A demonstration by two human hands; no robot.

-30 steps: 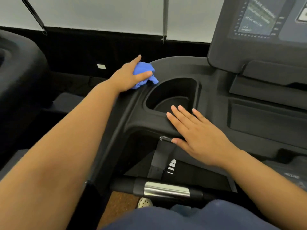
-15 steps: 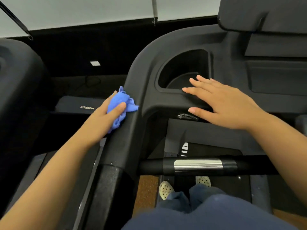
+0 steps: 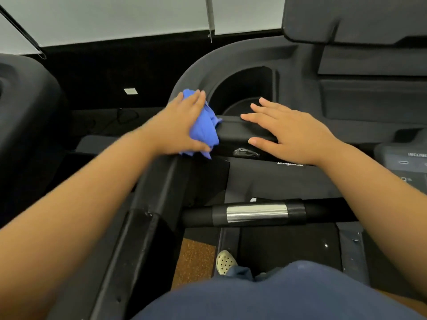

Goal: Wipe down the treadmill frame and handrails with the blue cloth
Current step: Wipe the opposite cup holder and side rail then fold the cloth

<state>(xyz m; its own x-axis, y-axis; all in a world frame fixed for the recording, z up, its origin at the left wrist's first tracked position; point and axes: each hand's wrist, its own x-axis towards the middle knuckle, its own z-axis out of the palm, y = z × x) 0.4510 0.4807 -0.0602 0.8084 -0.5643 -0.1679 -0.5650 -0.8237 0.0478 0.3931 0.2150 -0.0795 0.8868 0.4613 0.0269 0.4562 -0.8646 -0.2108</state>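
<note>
Since half a second ago, my left hand [image 3: 180,125] has carried the blue cloth [image 3: 205,132] up off the left arm of the treadmill frame [image 3: 196,65] and to the right. It now sits at the corner where that arm meets the ledge just near of the cup holder [image 3: 245,88]. The left hand is motion-blurred, but I can see it grasping the bunched cloth, fingers laid over the top and thumb along its near edge, pressing it onto the dark plastic. Blue folds spill out to the right and below the palm, and they are just beside my right hand [image 3: 295,132] without touching it. The right hand lies released and flat on the same ledge, fingers straight and pointing left, thumb along the near lip. Nearer to me, the cross handrail [image 3: 256,212] with its silver band runs left to right under both forearms. A perforated pale shoe [image 3: 225,262] shows below it, and the console [image 3: 353,17] fills the far right.
</note>
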